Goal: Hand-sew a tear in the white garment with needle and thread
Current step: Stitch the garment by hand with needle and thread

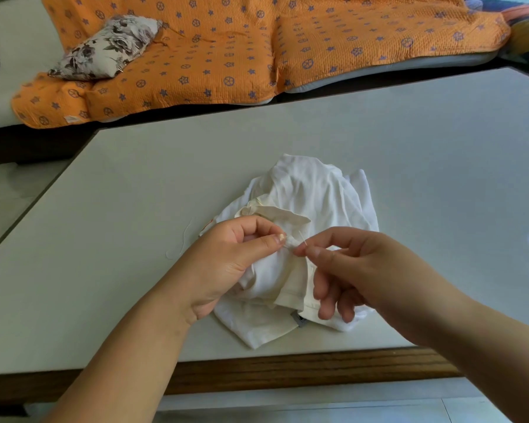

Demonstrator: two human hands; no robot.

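Nearest: left hand [235,257] pinches garment [312,190] fold; right hand [358,270], at 3 o'clock, pinches needle [303,238]. Stitching apparently under way; amount completed indiscernible.

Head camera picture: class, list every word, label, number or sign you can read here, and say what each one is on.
No text here can be read.
Grey tag on the white garment: too small to read.
Pale label on the orange blanket: blurred, unreadable.
The blanket's stars and wheels are a pattern, not writing.
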